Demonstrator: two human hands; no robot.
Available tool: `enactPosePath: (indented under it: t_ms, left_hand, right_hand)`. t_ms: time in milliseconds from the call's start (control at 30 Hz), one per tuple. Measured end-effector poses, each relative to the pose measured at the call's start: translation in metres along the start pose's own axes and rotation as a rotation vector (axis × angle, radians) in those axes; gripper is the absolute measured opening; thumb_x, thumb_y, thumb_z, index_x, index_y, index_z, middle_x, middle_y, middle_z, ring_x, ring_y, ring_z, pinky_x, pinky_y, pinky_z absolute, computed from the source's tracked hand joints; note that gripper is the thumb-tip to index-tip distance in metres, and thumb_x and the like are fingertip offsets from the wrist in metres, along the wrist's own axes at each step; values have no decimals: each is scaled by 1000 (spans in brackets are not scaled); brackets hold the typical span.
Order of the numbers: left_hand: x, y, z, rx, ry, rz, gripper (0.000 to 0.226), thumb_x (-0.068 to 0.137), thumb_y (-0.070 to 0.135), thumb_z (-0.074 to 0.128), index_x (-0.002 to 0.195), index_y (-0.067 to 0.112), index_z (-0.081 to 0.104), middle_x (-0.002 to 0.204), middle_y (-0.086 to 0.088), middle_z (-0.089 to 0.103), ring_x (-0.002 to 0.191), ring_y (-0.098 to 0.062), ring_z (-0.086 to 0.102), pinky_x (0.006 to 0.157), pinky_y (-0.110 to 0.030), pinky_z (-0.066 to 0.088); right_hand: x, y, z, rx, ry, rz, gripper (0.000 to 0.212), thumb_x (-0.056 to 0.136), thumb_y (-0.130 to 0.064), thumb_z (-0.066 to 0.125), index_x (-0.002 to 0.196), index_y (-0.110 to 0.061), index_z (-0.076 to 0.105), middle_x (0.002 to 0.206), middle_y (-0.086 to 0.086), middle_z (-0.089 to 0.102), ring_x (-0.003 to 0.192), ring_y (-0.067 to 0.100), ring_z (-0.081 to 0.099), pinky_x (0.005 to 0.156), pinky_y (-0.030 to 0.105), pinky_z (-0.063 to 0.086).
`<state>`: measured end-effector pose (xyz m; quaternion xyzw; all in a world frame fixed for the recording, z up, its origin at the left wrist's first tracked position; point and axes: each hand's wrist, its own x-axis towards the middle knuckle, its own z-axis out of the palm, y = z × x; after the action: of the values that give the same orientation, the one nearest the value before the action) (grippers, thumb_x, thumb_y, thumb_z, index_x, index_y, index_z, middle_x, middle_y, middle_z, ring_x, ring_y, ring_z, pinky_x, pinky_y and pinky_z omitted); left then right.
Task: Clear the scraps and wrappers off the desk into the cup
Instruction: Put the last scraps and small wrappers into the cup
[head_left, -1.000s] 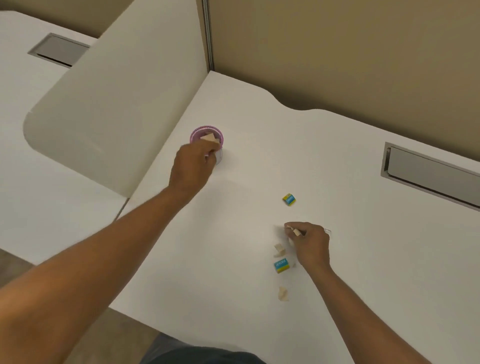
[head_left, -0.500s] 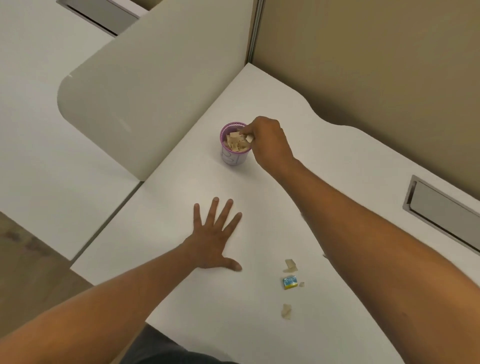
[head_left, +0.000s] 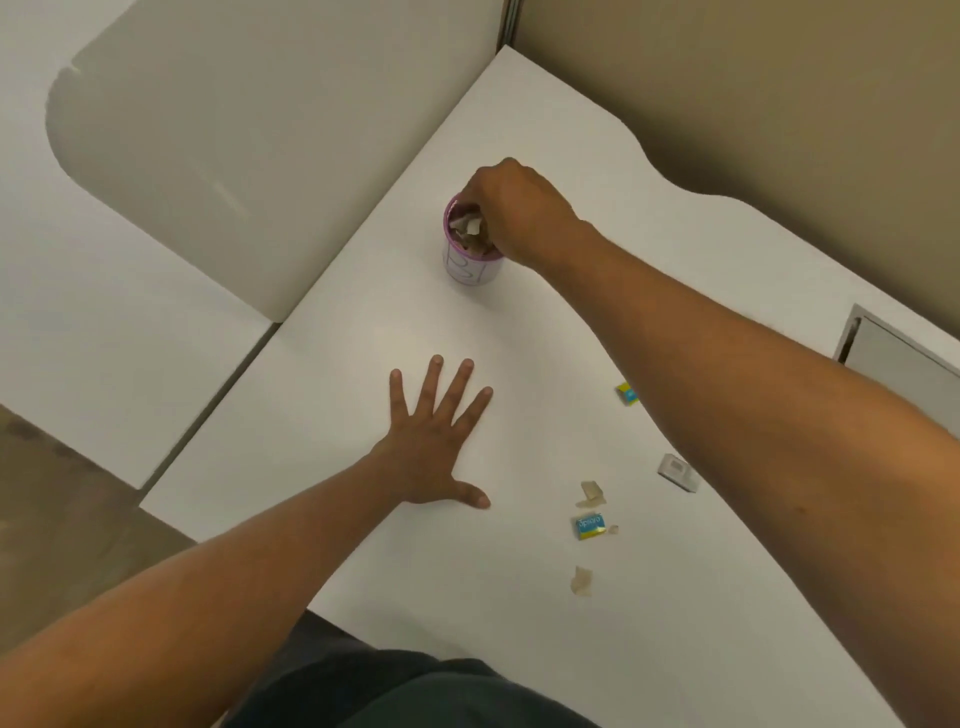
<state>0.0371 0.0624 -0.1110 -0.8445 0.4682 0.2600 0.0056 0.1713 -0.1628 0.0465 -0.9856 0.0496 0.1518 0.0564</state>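
A purple-rimmed white cup (head_left: 470, 270) stands at the back of the white desk (head_left: 363, 322), stuffed with beige and white scraps. My right hand (head_left: 514, 208) hangs over its mouth, fingers curled down and pinched at a white scrap (head_left: 471, 226) in the top of the cup. My left hand (head_left: 434, 447) lies flat on the desk with its fingers spread, holding nothing. To its right lie a blue-and-yellow wrapper (head_left: 590, 526), two beige scraps (head_left: 592, 493) (head_left: 581, 579) and a tiny crumb (head_left: 613, 529). A second blue-and-yellow wrapper (head_left: 626, 392) peeks out beside my right forearm.
A small grey-white piece (head_left: 677, 471) lies against my right forearm. A rounded white divider panel (head_left: 260, 130) rises to the left of the cup. A grey cable hatch (head_left: 893, 353) is set in the desk at far right. The desk's front edge runs close to my body.
My left hand left the cup and settled flat on the desk. My right hand carried a scrap from the pile up to the cup and now reaches further over its mouth.
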Motion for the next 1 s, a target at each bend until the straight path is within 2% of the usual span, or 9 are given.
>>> enactPosePath:
  t_ms: [200, 300, 367, 467, 567, 667, 800, 900, 1000]
  left_hand:
    - [0, 2, -4, -9, -55, -23, 143, 55, 112, 26, 159, 32, -31, 163, -4, -48, 150, -41, -44, 109, -78, -25]
    - [0, 4, -8, -7, -89, -38, 145, 53, 113, 27, 158, 33, -34, 161, -3, -51, 149, -41, -45, 111, -79, -22]
    - [0, 5, -10, 4, -102, -46, 145, 51, 113, 25, 158, 33, -33, 162, -3, -50, 150, -42, -43, 113, -80, -18]
    - [0, 7, -12, 30, -125, -63, 147, 46, 113, 19, 158, 34, -33, 163, -4, -48, 151, -42, -40, 113, -82, -14]
    - [3, 8, -13, 46, -149, -70, 147, 40, 116, 10, 153, 36, -39, 161, -3, -51, 151, -43, -40, 112, -82, -15]
    - [4, 7, -13, 42, -176, -77, 144, 40, 118, 17, 142, 42, -50, 155, 1, -58, 149, -41, -45, 112, -81, -18]
    - [3, 10, -17, 64, -200, -88, 141, 39, 118, 16, 135, 43, -55, 152, 2, -61, 150, -41, -44, 113, -81, -14]
    - [1, 13, -23, 76, -229, -96, 142, 39, 117, 17, 135, 41, -55, 153, 0, -59, 149, -41, -44, 114, -80, -14]
    - [0, 15, -26, 80, -242, -95, 143, 39, 116, 19, 137, 40, -52, 156, -1, -57, 149, -41, -45, 114, -79, -15]
  right_hand:
    - [-74, 30, -30, 278, 152, 136, 41, 84, -9, 78, 123, -18, 72, 121, 5, 71, 105, 21, 68, 85, 29, 54]
    - [-155, 50, -3, 490, 222, 293, 33, 85, -11, 76, 117, -22, 74, 113, -2, 72, 93, 12, 68, 81, 23, 51]
    - [-214, 56, 41, 564, 177, 382, 24, 91, -16, 70, 113, -22, 75, 111, -3, 71, 92, 14, 67, 84, 29, 53]
    - [-283, 49, 117, 506, -37, 395, 30, 100, -26, 59, 129, -19, 66, 131, 4, 63, 120, 25, 58, 102, 40, 48]
    - [-321, 36, 171, 477, -186, 287, 51, 103, -43, 48, 150, -22, 44, 160, 0, 34, 148, 24, 28, 119, 41, 33]
    - [-343, 32, 199, 373, -169, 200, 64, 100, -58, 43, 154, -24, 37, 167, -3, 19, 155, 21, 11, 127, 37, 18]
    - [-376, 29, 219, 290, -138, 159, 79, 93, -70, 45, 157, -26, 32, 168, -2, 18, 156, 22, 12, 127, 37, 18]
    - [-389, 19, 229, 226, -98, 171, 64, 97, -49, 56, 154, -27, 38, 166, 3, 26, 151, 29, 24, 121, 40, 30]
    - [-393, 5, 231, 247, -27, 202, 49, 101, -16, 54, 149, -21, 47, 160, 8, 36, 143, 32, 36, 102, 41, 49]
